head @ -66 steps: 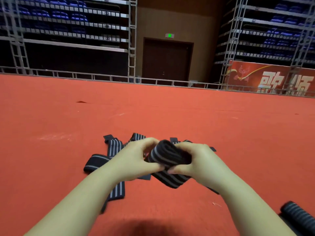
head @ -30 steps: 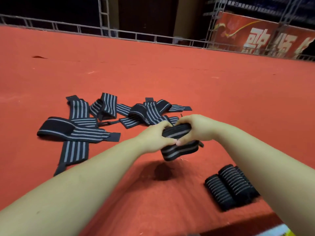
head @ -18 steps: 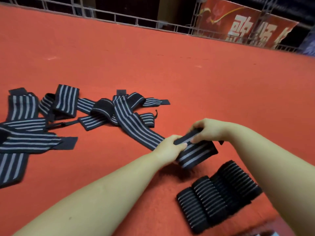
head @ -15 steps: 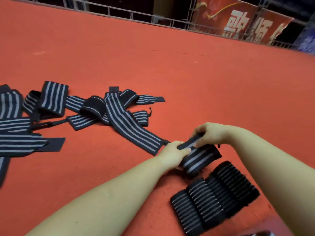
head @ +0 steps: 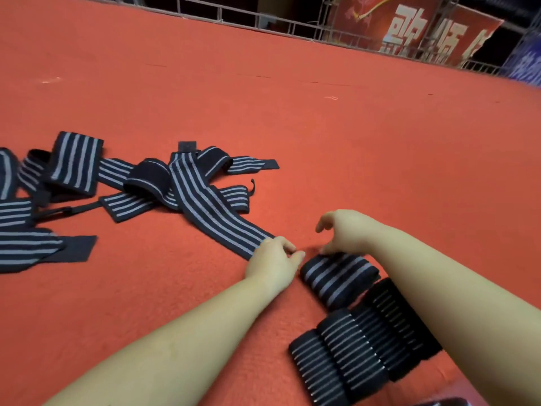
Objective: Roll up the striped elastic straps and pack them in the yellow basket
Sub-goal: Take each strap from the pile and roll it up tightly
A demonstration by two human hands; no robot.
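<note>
A red banner (head: 415,27) at the far right carries large white Chinese characters, cut off by the frame. On the red carpet (head: 322,136), the newly rolled strap (head: 336,276) lies by a row of rolled straps (head: 363,350) near right. The right hand (head: 342,232) hangs loose-fingered, fingertips touching it; the left hand (head: 275,262) rests relaxed on a flat strap (head: 216,215). Unrolled straps (head: 73,183) spread left.

red carpet (head: 322,136) | loose striped straps (head: 205,206) | rolled straps (head: 360,347)
</note>
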